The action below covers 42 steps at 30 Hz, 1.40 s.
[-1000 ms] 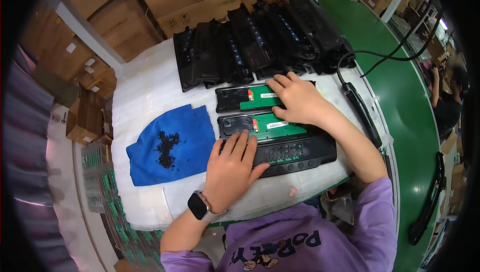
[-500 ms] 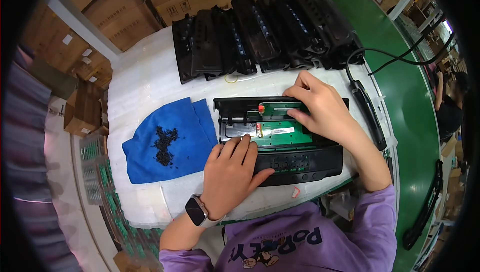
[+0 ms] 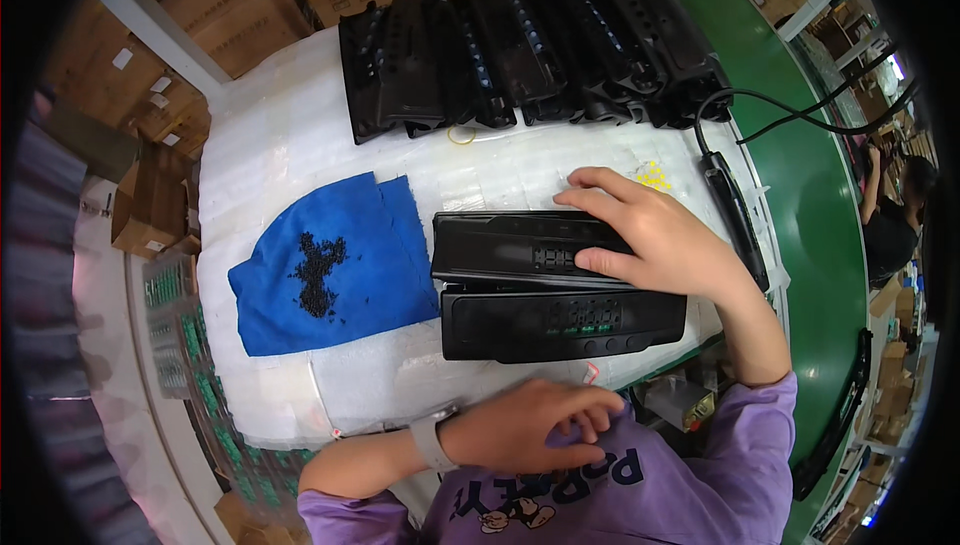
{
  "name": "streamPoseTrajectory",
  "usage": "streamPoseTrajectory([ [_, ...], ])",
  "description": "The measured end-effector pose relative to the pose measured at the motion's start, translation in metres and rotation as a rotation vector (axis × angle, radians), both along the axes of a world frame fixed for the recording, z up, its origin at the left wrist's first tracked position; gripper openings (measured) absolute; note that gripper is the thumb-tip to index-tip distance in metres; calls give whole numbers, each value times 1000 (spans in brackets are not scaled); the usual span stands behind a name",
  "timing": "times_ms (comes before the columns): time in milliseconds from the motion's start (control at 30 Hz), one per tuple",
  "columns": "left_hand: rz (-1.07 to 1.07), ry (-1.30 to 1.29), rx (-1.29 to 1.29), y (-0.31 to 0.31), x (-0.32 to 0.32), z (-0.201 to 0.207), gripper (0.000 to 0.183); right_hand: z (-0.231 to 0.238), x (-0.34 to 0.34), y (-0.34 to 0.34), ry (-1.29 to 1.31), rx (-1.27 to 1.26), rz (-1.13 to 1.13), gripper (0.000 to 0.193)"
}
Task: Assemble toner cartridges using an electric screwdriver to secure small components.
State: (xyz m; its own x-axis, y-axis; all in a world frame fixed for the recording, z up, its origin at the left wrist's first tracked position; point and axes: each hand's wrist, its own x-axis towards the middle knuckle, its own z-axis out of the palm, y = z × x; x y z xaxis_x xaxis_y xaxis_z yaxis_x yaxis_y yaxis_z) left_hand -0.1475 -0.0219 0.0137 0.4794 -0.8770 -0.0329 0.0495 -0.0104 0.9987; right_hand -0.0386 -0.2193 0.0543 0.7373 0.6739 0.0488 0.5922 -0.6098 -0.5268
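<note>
Two black plastic display housings lie one behind the other on the white mat, digit windows facing up. On the rear housing (image 3: 490,245), slightly askew against the front one, my right hand (image 3: 665,240) lays its thumb on the face; the other fingers curve over the far edge. The front housing (image 3: 500,330) has round buttons near its lower right and nothing touching it. My left hand (image 3: 535,423), with a watch band on the wrist, hovers before my shirt near the table's front edge, fingers loosely bent and apart, no object visible in it.
Left of the housings, small black screws (image 3: 318,280) are heaped on a blue cloth (image 3: 270,295). Several black housings (image 3: 400,75) stand in a row at the back. A corded black electric screwdriver (image 3: 735,220) lies at right, near yellow bits (image 3: 653,177). Beyond is a green surface (image 3: 810,245).
The rear housing, open with green circuit boards showing before, now lies face up with the boards hidden. My left hand has left the housings and drawn back toward my body.
</note>
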Motion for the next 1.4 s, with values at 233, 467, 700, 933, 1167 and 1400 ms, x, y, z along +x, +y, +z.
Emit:
streamPoseTrajectory([
  [233,-36,632,-88,-10,2,-36,51,-9,23,2,212,-147,-16,73],
  [467,-25,603,-45,-10,2,-30,42,-4,32,13,377,-180,69,61],
  [700,1,582,-88,-10,4,-32,33,15,41,-6,244,-134,-139,53],
  [933,17,610,-102,-9,2,-33,35,38,20,-12,652,83,-124,55],
  [1167,33,599,-128,-9,2,-36,34,38,14,-1,-255,24,-170,59],
  [1400,40,572,-138,-10,0,-38,34,14,15,4,-356,-301,-87,57],
])
